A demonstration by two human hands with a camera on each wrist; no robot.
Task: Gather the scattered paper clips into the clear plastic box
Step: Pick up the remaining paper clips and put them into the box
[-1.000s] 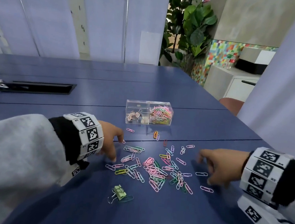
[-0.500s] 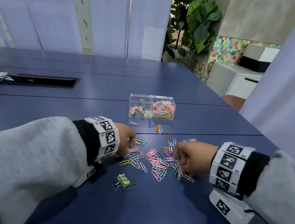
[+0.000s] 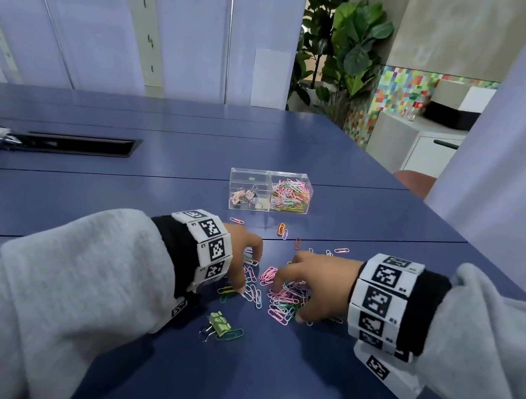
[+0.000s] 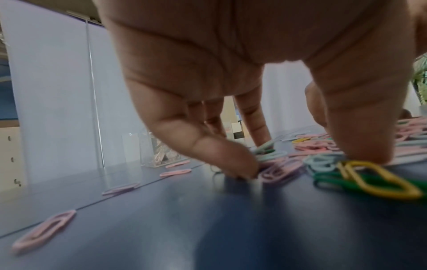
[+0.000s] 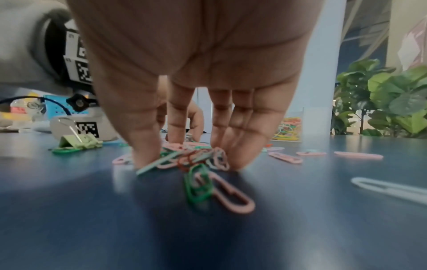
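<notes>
Hands raking paper clips [image 3: 283,290] on the blue worktop [image 3: 130,195]

Right hand [image 3: 321,282] – fingers curled round a bunch of clips; left hand [image 3: 241,254] – fingertips pressing clips flat, holding none. Both work just before the clear plastic box [image 3: 270,191], whose right compartment holds clips.

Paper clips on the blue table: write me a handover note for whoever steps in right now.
Left hand: fingers down on the left edge of the scattered paper clips, raking, nothing lifted.
Right hand: fingers curled round a bunch at the pile's right side, on the table.
Clear plastic box: beyond the pile; right compartment holds many clips, left holds binder clips.
Left to do: the main pile, strays near the box such as the orange clip, one green clip by the green binder clip.
</notes>
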